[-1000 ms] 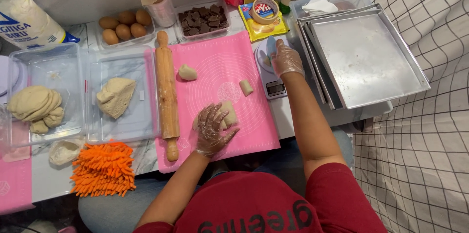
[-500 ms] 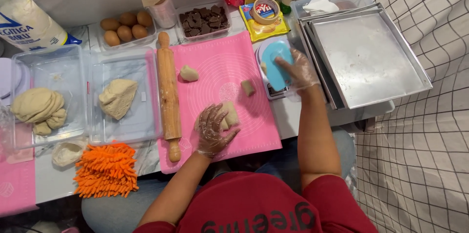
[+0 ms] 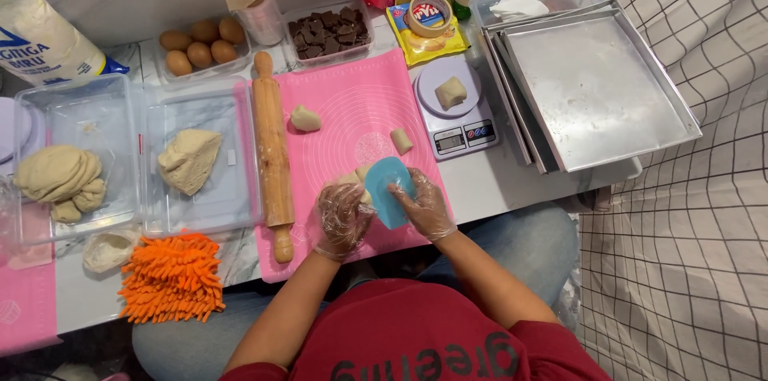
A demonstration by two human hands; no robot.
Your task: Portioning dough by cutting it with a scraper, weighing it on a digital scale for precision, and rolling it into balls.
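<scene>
Blue scraper (image 3: 390,201) upright on dough lump (image 3: 352,183), right hand (image 3: 424,205) clamped on it, left hand (image 3: 342,217) gripping dough.

Where everything sits on the table

A baking mat (image 3: 360,101) lies in the middle of the table, with a rolling pin (image 3: 272,153) on its left edge. On the mat are two small dough pieces (image 3: 305,118), and nearer the person both hands meet: the left hand (image 3: 342,215) rests on a dough lump (image 3: 352,181), and the right hand (image 3: 424,207) has a scraper (image 3: 390,189) beside it. Right of the mat sits a scale (image 3: 460,135) with a dough piece (image 3: 450,93) on top. Farther right lie stacked trays (image 3: 596,85). Left of the rolling pin are two tubs (image 3: 104,113) with dough in them. Behind the mat sit eggs (image 3: 204,41) and a box of chocolate (image 3: 328,27).
</scene>
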